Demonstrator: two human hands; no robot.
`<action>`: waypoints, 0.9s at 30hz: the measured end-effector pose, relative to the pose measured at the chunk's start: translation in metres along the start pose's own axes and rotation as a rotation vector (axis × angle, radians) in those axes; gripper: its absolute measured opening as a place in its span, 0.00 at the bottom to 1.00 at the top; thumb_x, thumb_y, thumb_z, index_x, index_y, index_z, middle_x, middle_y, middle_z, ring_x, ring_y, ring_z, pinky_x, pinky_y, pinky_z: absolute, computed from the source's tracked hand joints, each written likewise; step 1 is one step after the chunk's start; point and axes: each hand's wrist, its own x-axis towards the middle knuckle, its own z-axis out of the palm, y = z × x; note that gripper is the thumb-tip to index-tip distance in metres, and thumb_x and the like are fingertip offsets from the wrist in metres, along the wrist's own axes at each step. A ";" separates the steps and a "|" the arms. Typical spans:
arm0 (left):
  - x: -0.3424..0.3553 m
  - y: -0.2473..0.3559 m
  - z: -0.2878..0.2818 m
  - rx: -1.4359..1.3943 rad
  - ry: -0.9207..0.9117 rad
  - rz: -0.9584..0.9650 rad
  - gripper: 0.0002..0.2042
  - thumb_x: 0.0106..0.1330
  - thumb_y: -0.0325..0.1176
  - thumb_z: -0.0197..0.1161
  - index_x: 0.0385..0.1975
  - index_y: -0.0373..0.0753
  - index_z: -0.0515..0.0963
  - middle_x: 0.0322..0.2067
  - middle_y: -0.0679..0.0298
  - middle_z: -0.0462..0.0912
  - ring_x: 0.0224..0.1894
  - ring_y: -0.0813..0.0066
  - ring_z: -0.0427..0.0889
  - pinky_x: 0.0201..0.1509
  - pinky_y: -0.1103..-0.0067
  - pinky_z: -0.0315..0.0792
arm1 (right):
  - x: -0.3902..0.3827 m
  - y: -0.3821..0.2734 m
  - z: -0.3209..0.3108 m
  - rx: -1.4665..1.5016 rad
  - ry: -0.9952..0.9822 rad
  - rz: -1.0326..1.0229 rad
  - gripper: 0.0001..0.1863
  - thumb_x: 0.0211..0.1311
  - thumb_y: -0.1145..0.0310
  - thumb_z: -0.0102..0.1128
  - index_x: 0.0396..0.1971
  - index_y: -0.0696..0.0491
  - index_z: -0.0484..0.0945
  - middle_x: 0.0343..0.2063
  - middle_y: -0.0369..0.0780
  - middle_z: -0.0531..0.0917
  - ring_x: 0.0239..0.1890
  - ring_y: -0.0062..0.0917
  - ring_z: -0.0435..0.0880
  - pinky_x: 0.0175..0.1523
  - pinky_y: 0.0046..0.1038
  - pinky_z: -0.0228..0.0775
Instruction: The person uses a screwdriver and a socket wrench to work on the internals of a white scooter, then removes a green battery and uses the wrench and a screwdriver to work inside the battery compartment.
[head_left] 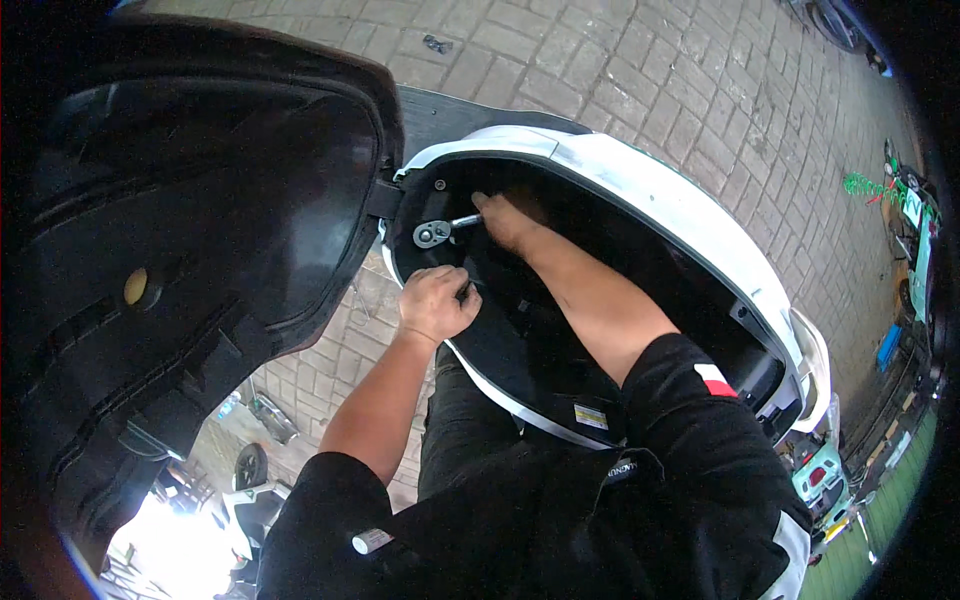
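My right hand (507, 224) reaches down into the black under-seat storage compartment (540, 340) of a white scooter. Its fingers are wrapped round the handle of a silver ratchet wrench (432, 234), whose round head points left, near the hinge end. At the near left rim is my left hand (435, 302), fingers curled in; what they hold, if anything, is hidden. A round bolt hole (440, 185) shows in the compartment wall beyond the ratchet head.
The raised black seat (200, 210) fills the left side, joined by a hinge (384, 199). White body panel (660, 190) curves round the compartment. Brick paving (680, 70) lies beyond, with a small dark object (437, 44) on it. Other motorbike parts stand at the far right.
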 end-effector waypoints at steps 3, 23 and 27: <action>0.001 0.001 -0.002 -0.032 0.027 0.018 0.09 0.51 0.38 0.63 0.20 0.40 0.74 0.23 0.59 0.78 0.30 0.56 0.80 0.35 0.65 0.74 | -0.022 -0.008 0.011 -0.051 0.038 -0.209 0.23 0.68 0.62 0.44 0.60 0.55 0.69 0.51 0.55 0.77 0.54 0.47 0.78 0.58 0.42 0.70; -0.004 -0.001 0.002 -0.046 0.086 0.011 0.07 0.52 0.38 0.63 0.21 0.42 0.77 0.23 0.63 0.79 0.29 0.60 0.81 0.36 0.68 0.74 | -0.043 -0.046 0.000 0.164 0.336 0.013 0.28 0.62 0.55 0.61 0.53 0.58 0.66 0.40 0.60 0.81 0.46 0.55 0.79 0.48 0.48 0.72; -0.004 -0.001 -0.002 -0.052 0.105 0.041 0.07 0.51 0.37 0.63 0.21 0.42 0.77 0.22 0.63 0.79 0.27 0.61 0.81 0.34 0.68 0.74 | -0.031 -0.040 0.012 0.214 0.391 -0.002 0.28 0.64 0.54 0.59 0.54 0.59 0.64 0.40 0.61 0.80 0.46 0.57 0.79 0.49 0.50 0.71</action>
